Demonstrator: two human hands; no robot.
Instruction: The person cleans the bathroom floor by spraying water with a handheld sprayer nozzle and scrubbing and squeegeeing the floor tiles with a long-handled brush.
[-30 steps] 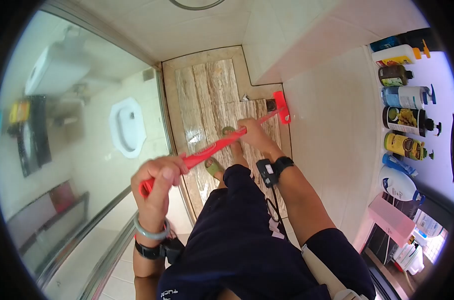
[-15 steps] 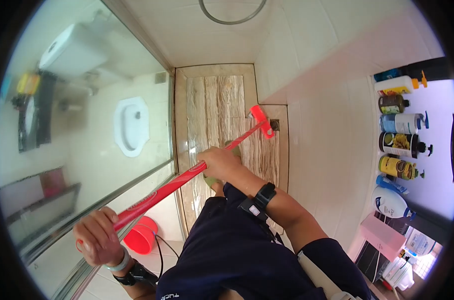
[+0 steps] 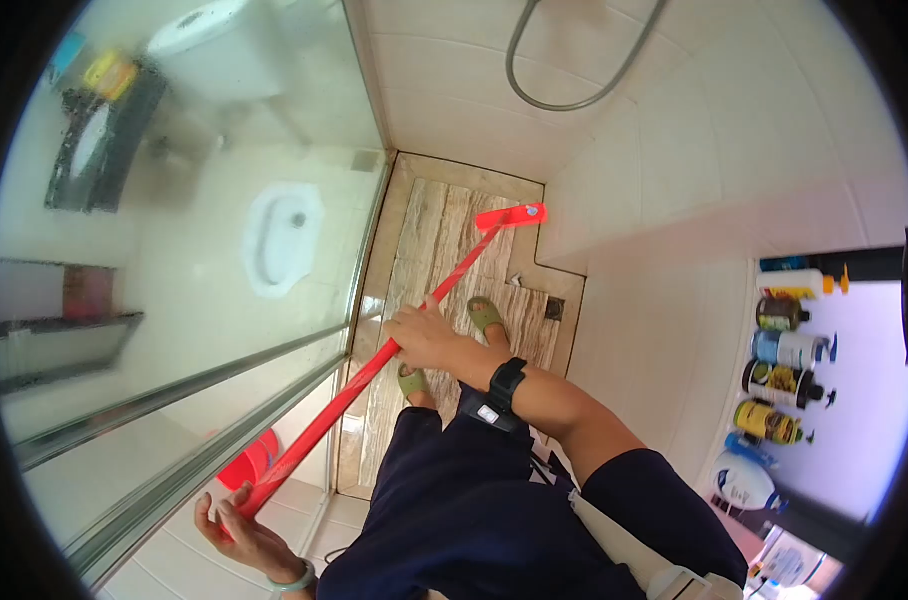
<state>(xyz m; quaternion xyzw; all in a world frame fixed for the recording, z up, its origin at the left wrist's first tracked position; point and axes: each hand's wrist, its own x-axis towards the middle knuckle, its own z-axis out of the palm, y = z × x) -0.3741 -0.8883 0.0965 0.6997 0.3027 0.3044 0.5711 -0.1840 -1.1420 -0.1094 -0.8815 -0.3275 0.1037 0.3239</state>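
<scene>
A red long-handled floor brush [image 3: 349, 393] runs diagonally across the head view. Its head [image 3: 511, 216] lies on the brown striped floor [image 3: 436, 225] near the far wall corner. My right hand [image 3: 421, 335] is wrapped round the middle of the handle. At the near end, my left hand [image 3: 246, 535] holds the handle's tip loosely, some fingers partly straightened. Below the right hand stand my feet in green slippers [image 3: 485, 313].
A glass partition with metal rails [image 3: 189, 385] is on the left, a squat toilet [image 3: 284, 240] behind it. A red bucket [image 3: 249, 460] stands at lower left. Several bottles [image 3: 774, 380] line the right ledge. A floor drain [image 3: 554, 308] and a shower hose [image 3: 519, 75] are ahead.
The brush head has moved from beside the drain, forward and slightly left, to the far corner, turning as it went. My left hand's grip has loosened, and the camera view has shifted.
</scene>
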